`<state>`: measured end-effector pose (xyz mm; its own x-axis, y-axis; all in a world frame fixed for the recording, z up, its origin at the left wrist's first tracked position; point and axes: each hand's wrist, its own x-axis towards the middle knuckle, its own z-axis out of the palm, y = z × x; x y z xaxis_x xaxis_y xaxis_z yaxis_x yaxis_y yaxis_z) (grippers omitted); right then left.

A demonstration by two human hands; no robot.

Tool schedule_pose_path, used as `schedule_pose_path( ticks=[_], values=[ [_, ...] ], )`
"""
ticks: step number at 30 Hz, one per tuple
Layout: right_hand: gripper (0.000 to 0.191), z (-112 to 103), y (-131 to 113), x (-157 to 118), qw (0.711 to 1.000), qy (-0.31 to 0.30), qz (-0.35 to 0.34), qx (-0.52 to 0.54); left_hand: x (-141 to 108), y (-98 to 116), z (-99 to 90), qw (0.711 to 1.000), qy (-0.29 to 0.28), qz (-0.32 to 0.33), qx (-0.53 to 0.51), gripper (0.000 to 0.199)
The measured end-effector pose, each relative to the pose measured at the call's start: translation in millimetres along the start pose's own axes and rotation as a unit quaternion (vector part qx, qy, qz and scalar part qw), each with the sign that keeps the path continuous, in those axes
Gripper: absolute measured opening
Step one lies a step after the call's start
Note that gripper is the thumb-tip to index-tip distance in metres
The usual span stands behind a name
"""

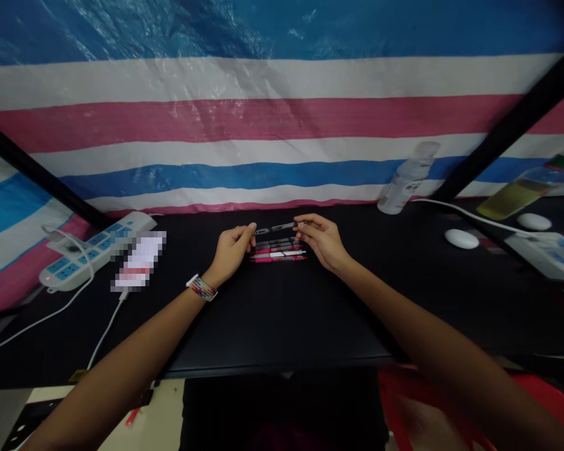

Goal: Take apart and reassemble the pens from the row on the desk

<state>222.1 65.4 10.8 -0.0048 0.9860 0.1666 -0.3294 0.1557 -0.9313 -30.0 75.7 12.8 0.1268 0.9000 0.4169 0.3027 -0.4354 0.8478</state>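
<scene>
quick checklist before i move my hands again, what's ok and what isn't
1. Right hand has a grip on the pen: ok, fingers pinch its end.
2. Left hand has a grip on the other end: cannot tell, the fingertips are there but contact is unclear.
3. Held pen is in one piece: cannot tell, too small and blurred.
4. Row of pens lies side by side on the black table: ok.
5. Power strip is away from both hands: ok, off to the left.
6. Plastic bottle is away from both hands: ok, off to the right.
</scene>
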Motion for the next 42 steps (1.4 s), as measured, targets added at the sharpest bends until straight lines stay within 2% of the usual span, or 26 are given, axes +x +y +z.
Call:
schedule_pose_path(
  ticks=[4, 11, 16, 21, 29, 33, 37, 41, 42],
  values=[
    [0.024, -3, -1, 2, 1.000, 0.011, 0.000, -0.002, 2, -2, 0.0, 1.000, 0.008, -0.006, -0.005, 0.063],
    [0.023, -5, -1, 4, 1.000, 0.011, 0.004, 0.009, 3, 3, 1.8, 0.998, 0.017, 0.005, -0.057, 0.024],
    [0.028, -4, 0, 5, 1.000, 0.006, 0.005, 0.006, 3, 3, 2.2, 0.998, 0.019, 0.002, -0.054, 0.026],
    [0.022, -6, 4, 8, 1.000, -0.005, -0.005, -0.009, 5, 0, 0.0, 0.999, 0.007, 0.022, -0.043, 0.027],
    [0.024, -5, 1, 8, 1.000, -0.007, -0.009, -0.024, 6, -3, -0.4, 0.998, 0.003, 0.054, -0.034, 0.040],
    [0.017, -3, 0, 8, 0.999, -0.004, -0.003, -0.033, 6, -3, -1.4, 0.998, 0.008, 0.055, -0.021, 0.039],
    [0.012, -4, 1, 9, 0.999, -0.018, 0.000, -0.026, 8, -6, -2.4, 0.998, 0.016, 0.057, -0.030, 0.031],
    [0.012, -5, 3, 10, 0.999, -0.021, -0.006, -0.025, 11, -14, -0.8, 0.997, 0.029, 0.047, -0.060, 0.007],
    [0.012, -5, 4, 10, 0.999, -0.021, -0.007, -0.024, 12, -17, -0.1, 0.996, 0.031, 0.049, -0.067, 0.007]
  ],
)
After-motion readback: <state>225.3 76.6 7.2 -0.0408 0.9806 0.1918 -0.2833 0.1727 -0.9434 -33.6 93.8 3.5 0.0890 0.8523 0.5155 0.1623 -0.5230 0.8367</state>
